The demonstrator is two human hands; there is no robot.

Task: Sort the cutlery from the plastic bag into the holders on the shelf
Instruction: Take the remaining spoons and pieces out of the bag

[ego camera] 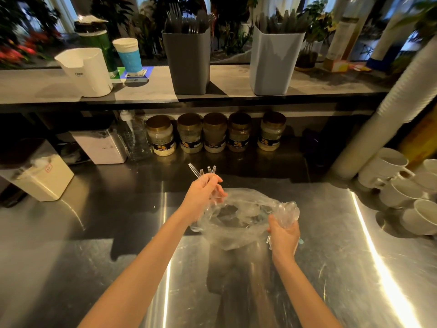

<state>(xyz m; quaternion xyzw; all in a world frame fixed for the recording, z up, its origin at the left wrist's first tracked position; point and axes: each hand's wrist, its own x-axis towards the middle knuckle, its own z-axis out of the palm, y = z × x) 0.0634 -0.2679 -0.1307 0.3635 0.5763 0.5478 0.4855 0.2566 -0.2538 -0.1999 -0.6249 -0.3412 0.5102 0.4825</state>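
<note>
1. My left hand (203, 192) has its grip closed on clear cutlery (205, 172); I count four ends sticking up.
2. My right hand (283, 237) grips a bundle of clear spoons (287, 213), too tightly packed to count.
3. One plastic bag (236, 218) is between my hands, over the tabletop (354, 256).
4. Two holders stand on the shelf (236, 79): a dark grey holder (189, 65) and a pale holder (274, 62), both with cutlery inside.
5. Five jars (214, 133) line up under the shelf.

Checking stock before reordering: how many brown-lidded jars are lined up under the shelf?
5. Four stand side by side: leftmost jar, second jar, third jar, fourth jar; the fifth jar stands apart to their right. Others may hide behind them.
</note>
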